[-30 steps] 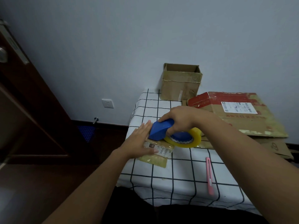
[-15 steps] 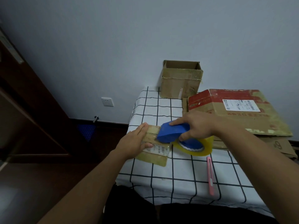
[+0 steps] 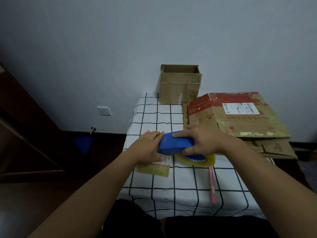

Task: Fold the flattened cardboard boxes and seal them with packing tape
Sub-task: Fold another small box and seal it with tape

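The person's right hand (image 3: 204, 143) grips a blue tape dispenser (image 3: 176, 143), index finger stretched flat along its top and the other fingers curled under it beside the roll of clear yellowish packing tape (image 3: 195, 159). The dispenser's front end sits over a small taped cardboard box (image 3: 154, 167) that lies on the checked tablecloth (image 3: 188, 186). The left hand (image 3: 149, 146) rests on the box top with fingers straight and close together, fingertips against the dispenser's nose. Just beyond the right fingers lies a stack of flattened cardboard boxes (image 3: 240, 117); an open cardboard box (image 3: 180, 85) stands farther back. A pink utility knife (image 3: 212, 184) lies nearer the person than the roll.
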Tool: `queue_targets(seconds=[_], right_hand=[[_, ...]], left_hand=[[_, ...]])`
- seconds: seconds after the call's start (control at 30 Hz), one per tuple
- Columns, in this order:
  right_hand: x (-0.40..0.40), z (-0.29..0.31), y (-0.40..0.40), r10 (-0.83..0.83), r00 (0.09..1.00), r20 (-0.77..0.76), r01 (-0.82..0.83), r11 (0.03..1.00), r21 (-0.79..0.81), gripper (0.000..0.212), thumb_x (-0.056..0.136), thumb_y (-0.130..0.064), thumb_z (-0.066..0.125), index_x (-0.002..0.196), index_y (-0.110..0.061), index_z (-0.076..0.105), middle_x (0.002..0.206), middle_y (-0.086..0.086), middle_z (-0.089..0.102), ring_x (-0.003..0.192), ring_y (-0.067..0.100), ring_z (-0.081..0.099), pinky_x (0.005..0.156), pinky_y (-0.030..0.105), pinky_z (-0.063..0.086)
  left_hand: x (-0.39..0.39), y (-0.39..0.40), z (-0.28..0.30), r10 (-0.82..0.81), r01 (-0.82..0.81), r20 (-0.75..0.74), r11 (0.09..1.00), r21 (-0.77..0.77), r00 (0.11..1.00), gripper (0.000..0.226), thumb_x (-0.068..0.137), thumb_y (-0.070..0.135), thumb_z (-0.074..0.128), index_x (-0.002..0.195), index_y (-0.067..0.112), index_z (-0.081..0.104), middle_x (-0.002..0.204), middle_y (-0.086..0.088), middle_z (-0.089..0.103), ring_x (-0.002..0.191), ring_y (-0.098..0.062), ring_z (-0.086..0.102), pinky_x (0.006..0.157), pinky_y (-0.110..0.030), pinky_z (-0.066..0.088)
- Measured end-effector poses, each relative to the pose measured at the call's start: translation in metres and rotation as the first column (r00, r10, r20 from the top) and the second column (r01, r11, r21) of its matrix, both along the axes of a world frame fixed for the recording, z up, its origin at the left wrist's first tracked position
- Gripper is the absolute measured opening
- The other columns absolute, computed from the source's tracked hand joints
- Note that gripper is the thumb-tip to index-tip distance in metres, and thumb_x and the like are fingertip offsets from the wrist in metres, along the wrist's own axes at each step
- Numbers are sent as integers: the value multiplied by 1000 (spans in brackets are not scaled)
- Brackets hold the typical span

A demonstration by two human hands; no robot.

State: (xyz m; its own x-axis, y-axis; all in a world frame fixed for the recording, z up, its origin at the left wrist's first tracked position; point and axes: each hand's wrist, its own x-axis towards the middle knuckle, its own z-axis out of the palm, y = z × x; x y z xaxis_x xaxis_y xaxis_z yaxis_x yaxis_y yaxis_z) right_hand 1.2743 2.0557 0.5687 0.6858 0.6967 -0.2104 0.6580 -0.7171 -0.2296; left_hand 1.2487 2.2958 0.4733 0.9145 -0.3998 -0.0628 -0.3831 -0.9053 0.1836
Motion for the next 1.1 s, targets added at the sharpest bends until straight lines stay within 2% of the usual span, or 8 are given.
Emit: queue_targets(seconds=[0.2, 0.4, 0.53, 0.6, 0.77, 0.83, 0.93, 1.1], right_hand=[[-7, 12, -16, 15, 999, -47, -11, 996, 88, 65, 87, -57, 62, 146, -51, 34, 122, -5, 50, 102, 14, 51, 92, 36, 47], [-12, -7, 3, 67, 997, -38, -67, 998, 15, 66, 87, -57, 62, 146, -49, 33, 106, -5, 46, 89, 11, 47, 75, 27, 38], [-10, -10, 7, 68, 998, -2, -68, 998, -14, 66, 88, -57, 61, 147, -49, 33, 101, -7, 43, 87, 10, 45, 72, 27, 36], [-10, -9, 9, 77, 997, 1, -77, 997, -20, 66, 87, -57, 60, 147, -48, 32, 102, -7, 43, 88, 10, 45, 74, 27, 37], [-13, -13, -15, 49, 993, -109, -41, 997, 72, 68, 87, -53, 64, 147, -50, 32, 110, -4, 47, 96, 13, 50, 88, 32, 45], [-14, -14, -31, 37, 993, -111, -30, 998, 64, 67, 88, -51, 64, 146, -51, 31, 108, -8, 45, 92, 7, 48, 82, 22, 42], [-15, -17, -40, 8, 993, -115, -4, 999, 37, 66, 88, -52, 63, 145, -54, 30, 105, -11, 42, 89, 4, 46, 74, 18, 37], [-12, -21, -43, -1, 988, -154, 12, 997, 71, 66, 89, -46, 65, 144, -55, 31, 100, -17, 39, 88, 5, 48, 78, 22, 41]], left_hand=[[-10, 12, 16, -35, 35, -4, 998, -49, 999, 89, 76, 66, 69, 144, 23, 31, 141, 3, 38, 125, -14, 36, 110, -32, 30], [-19, 13, 1, -9, 9, 41, 1000, 15, 999, 93, 64, 87, 58, 130, 23, 42, 121, 5, 49, 102, -9, 41, 99, -30, 38], [-28, 7, -7, 26, -21, 66, 997, -73, 997, 79, 73, 71, 64, 131, 22, 42, 120, 3, 50, 104, -12, 44, 100, -32, 39], [-32, 7, -10, 59, -53, 70, 995, -90, 996, 82, 75, 71, 62, 137, 22, 39, 125, 3, 50, 108, -13, 44, 102, -33, 39], [-31, 9, -11, 61, -62, 59, 998, 15, 996, 96, 76, 79, 54, 148, 21, 28, 140, 2, 44, 125, -17, 41, 111, -33, 31], [-31, 8, -11, 77, -79, 45, 996, 40, 996, 99, 75, 80, 53, 151, 23, 23, 143, 2, 40, 129, -17, 39, 113, -35, 29], [-30, 8, -11, 86, -88, 41, 995, 40, 995, 99, 74, 83, 50, 152, 29, 20, 139, 3, 41, 125, -17, 39, 110, -34, 30], [-32, 10, -9, 60, -61, 35, 998, 21, 998, 93, 74, 88, 42, 149, 37, 23, 130, 6, 43, 116, -13, 40, 104, -32, 34]])
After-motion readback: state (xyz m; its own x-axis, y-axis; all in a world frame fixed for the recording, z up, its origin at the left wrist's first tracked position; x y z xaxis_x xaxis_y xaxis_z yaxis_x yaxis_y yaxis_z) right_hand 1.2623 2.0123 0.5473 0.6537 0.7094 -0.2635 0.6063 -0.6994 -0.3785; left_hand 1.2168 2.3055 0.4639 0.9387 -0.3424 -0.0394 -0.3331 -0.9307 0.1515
